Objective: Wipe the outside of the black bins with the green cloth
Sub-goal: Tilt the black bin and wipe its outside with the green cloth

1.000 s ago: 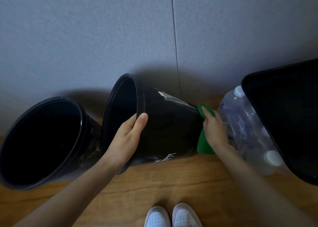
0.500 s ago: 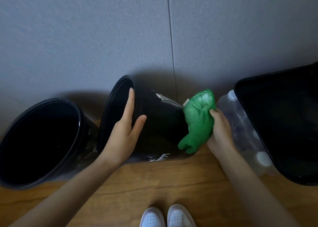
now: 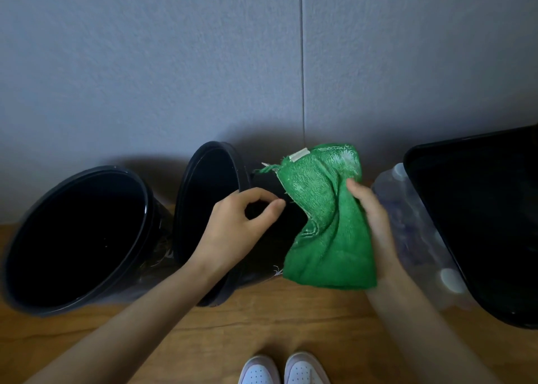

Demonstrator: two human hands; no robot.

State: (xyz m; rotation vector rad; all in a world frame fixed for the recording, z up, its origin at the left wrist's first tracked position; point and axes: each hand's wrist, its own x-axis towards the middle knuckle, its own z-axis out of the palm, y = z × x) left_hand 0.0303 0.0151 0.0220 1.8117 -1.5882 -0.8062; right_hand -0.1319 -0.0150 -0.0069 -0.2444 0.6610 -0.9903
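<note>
Dangling green cloth point(image 3: 329, 238), right hand point(image 3: 372, 217) gripping its edge, before tilted bin point(image 3: 241, 171).

My right hand point(image 3: 375, 223) grips the green cloth point(image 3: 329, 238): thumb on its front face, fingers hidden behind it, forearm extended forward. My left hand point(image 3: 238, 229) sits just left of that grip, fingers loosely curled, holding nothing.

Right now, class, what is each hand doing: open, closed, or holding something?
Left hand: fingers curled over the tilted black bin; grip cannot be told.
Right hand: holding the green cloth.
</note>
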